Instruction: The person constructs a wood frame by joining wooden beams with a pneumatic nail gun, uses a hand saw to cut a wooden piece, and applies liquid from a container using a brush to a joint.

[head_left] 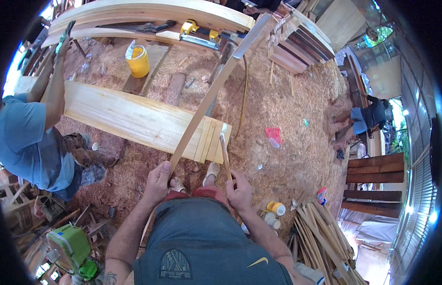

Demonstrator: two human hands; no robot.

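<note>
My left hand point(157, 183) is closed round the near end of a long, narrow wooden strip point(202, 110). The strip slants up and away to the right, and its far part looks pale and shiny. Between the fingers of my right hand point(239, 191) is a thin wooden stick point(226, 159) with a whitish tip, pointing away from me. Beyond my feet lies a wide pale board point(130, 116), with a few short narrow slats point(210, 140) across its right end. The strip passes above this board.
A yellow bucket point(137, 64) stands beyond the board, near a bench of long planks point(135, 12) carrying yellow tools point(197, 29). A person in blue point(26, 137) is at the left; another point(371, 114) bends at the far right. Wood strips point(325, 237) lie piled near right.
</note>
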